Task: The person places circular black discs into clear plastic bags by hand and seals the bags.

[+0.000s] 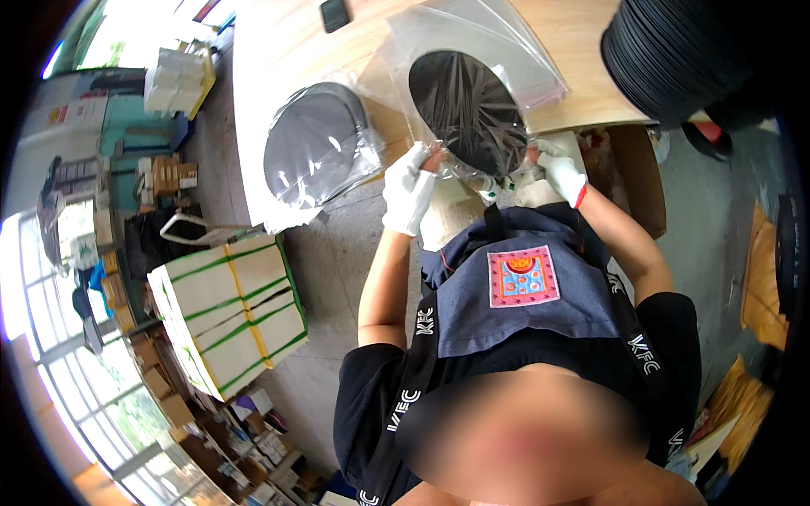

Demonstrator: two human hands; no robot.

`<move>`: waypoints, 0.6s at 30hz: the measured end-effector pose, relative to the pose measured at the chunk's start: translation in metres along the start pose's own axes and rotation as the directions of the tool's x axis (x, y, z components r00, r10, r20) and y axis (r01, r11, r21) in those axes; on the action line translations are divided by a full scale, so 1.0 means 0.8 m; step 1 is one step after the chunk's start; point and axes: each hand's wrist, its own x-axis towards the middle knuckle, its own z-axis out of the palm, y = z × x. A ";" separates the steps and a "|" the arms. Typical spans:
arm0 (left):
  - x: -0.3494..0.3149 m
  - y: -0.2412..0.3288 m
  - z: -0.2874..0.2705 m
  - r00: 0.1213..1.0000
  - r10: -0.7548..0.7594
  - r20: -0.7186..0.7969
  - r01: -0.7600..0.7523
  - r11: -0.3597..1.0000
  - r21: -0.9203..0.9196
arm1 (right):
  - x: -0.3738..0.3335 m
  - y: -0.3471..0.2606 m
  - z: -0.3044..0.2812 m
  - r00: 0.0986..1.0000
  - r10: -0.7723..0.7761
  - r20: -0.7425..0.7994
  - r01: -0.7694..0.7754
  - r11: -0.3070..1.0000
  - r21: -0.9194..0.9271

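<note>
A flat black disc (468, 110) lies inside a clear plastic bag (527, 110) at the table's near edge. My left hand (409, 187), in a white glove with bare fingertips, pinches the bag's near left corner. My right hand (560, 172), gloved the same way, pinches its near right side. Beyond the disc, more clear plastic bags (472, 29) are spread in a flat layer on the table. To the left, a stack of black discs (314, 143) sits wrapped in clear plastic.
The light wooden table (261, 51) bears a dark phone-like object (335, 15) at the back. A tall stack of black discs (666, 59) stands at the right, above a cardboard box (637, 177). A strapped white carton (236, 308) stands on the floor at left, near cluttered shelves.
</note>
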 end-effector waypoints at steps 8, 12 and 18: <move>-0.023 -0.059 -0.204 0.724 -0.176 -0.667 -0.035 0.956 -0.291 | 0.063 -0.101 0.274 0.866 -0.219 0.450 0.236 0.972 0.018; -0.021 -0.157 -0.216 0.637 -0.371 -0.675 0.667 0.705 0.242 | 0.090 -0.078 0.314 0.913 -0.202 0.355 0.334 0.870 -0.363; -0.081 -0.213 -0.211 0.693 -0.310 -0.652 0.516 0.844 0.148 | -0.030 -0.228 0.211 0.610 -0.578 0.542 0.785 0.348 -0.513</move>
